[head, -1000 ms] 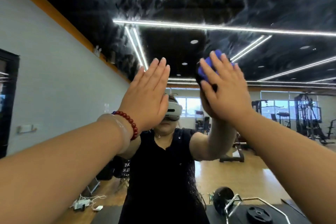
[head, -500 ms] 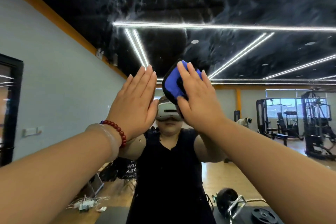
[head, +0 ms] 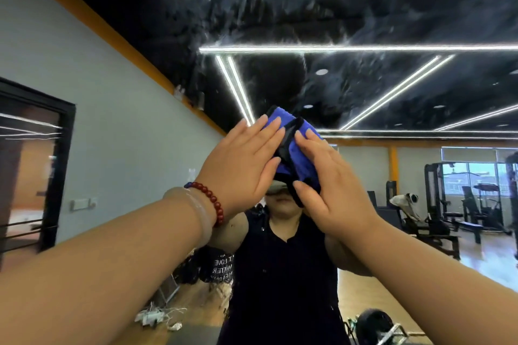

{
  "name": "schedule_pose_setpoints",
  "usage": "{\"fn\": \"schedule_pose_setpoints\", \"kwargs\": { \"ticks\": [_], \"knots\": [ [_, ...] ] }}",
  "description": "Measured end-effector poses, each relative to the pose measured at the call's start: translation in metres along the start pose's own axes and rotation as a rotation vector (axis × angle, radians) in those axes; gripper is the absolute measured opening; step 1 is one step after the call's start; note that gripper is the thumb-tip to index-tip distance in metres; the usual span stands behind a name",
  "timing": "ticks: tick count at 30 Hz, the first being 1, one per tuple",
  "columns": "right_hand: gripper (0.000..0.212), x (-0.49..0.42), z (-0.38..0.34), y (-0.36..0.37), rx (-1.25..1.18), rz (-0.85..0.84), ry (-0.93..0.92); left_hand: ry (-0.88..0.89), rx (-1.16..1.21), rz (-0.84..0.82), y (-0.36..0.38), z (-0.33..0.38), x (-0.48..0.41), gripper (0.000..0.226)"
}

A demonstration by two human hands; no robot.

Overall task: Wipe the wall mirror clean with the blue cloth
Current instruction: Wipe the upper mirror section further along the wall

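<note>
Blue cloth (head: 297,154) lying flat against wall mirror (head: 364,17), mid-glass. Right hand (head: 333,185) pressing it, fingers straight. Left hand (head: 244,159) flat, fingertips touching its edge. Mid-wipe, I judge; smears (head: 252,8) above are calling for upward strokes.

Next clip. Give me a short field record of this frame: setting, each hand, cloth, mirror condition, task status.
setting: gym, seen reflected in a wall mirror
left hand: flat, fingertips on the blue cloth; red bead bracelet on the wrist
right hand: flat, pressing the cloth against the glass
cloth: bunched, blue with black edging, over the reflected head
mirror: smears and streaks across the upper part, above the cloth
task status: wiping under way, upper glass not yet clean
</note>
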State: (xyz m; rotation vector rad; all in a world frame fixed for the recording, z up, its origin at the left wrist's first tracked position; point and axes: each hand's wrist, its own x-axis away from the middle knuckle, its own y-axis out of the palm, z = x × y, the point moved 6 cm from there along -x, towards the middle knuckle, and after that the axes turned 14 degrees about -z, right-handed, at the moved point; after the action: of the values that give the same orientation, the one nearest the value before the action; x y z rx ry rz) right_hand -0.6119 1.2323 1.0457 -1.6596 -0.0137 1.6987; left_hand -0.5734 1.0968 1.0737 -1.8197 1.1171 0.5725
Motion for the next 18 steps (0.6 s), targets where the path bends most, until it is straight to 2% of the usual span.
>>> {"fn": "schedule_pose_setpoints", "kwargs": {
  "ticks": [3, 8, 10, 11, 13, 16, 18],
  "knots": [
    [0.065, -0.003, -0.007, -0.005, -0.014, 0.046, -0.045, -0.109, -0.053, -0.003, -0.002, -0.018, 0.001, 0.065],
    [0.062, -0.025, -0.032, 0.0, 0.116, 0.06, -0.101, -0.438, 0.09, -0.015, -0.022, -0.068, 0.003, 0.097],
    [0.063, -0.041, -0.04, 0.006, 0.168, 0.039, -0.071, -0.544, 0.146, -0.001, -0.031, -0.083, 0.004, 0.094],
    [0.063, -0.05, -0.044, 0.008, 0.174, 0.041, -0.048, -0.58, 0.17, 0.002, -0.034, -0.087, 0.005, 0.082],
    [0.065, -0.07, -0.051, 0.011, 0.177, 0.059, -0.01, -0.541, 0.261, 0.044, -0.032, -0.086, 0.006, 0.052],
    [0.065, -0.103, -0.066, 0.014, 0.254, 0.076, -0.006, -0.432, 0.26, -0.025, -0.024, -0.093, 0.005, 0.072],
    [0.065, -0.126, -0.074, 0.016, 0.314, 0.077, -0.017, -0.465, 0.217, -0.072, -0.022, -0.117, 0.004, 0.067]
  ]
}}
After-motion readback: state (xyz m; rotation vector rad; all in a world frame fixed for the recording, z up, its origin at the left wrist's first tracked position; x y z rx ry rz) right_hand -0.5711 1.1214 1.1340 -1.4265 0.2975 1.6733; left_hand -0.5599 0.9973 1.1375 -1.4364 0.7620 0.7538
